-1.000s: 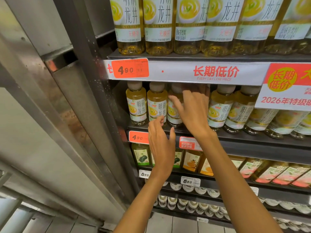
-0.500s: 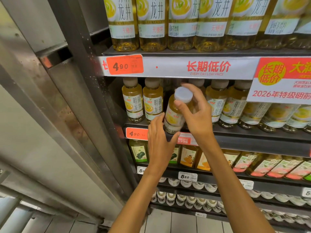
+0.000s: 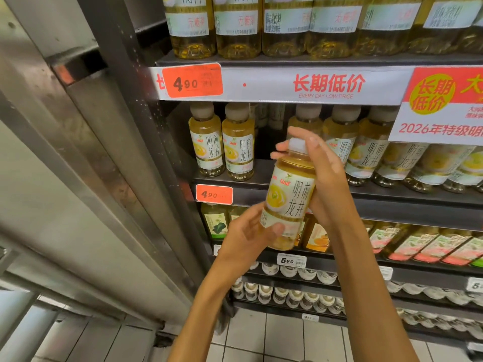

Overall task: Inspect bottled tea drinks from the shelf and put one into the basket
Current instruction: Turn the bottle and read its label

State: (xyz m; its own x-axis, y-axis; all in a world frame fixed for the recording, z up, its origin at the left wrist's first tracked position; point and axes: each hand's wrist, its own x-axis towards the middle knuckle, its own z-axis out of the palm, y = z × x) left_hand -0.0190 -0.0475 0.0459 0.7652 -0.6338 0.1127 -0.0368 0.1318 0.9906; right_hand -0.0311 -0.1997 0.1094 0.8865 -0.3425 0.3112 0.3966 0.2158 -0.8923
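A bottle of yellow tea [image 3: 288, 197] with a white cap and a white label is held upright in front of the shelf, its label facing me. My right hand [image 3: 322, 173] grips its neck and upper body from the right, fingers curled round the cap. My left hand [image 3: 248, 239] grips the bottle's base from below left, thumb on the lower label. A gap in the shelf row [image 3: 269, 137] lies behind it, between like bottles [image 3: 237, 147]. No basket is in view.
Rows of the same tea fill the shelf above [image 3: 240, 24] and to the right [image 3: 366, 150]. Lower shelves carry other bottled drinks [image 3: 428, 246] and capped bottles [image 3: 287, 293]. A steel pillar [image 3: 109, 158] stands left of the shelving. Tiled floor [image 3: 274, 338] lies below.
My right hand pulled the bottle out of the shelf row and lowered it toward me. My left hand came under it and took its base.
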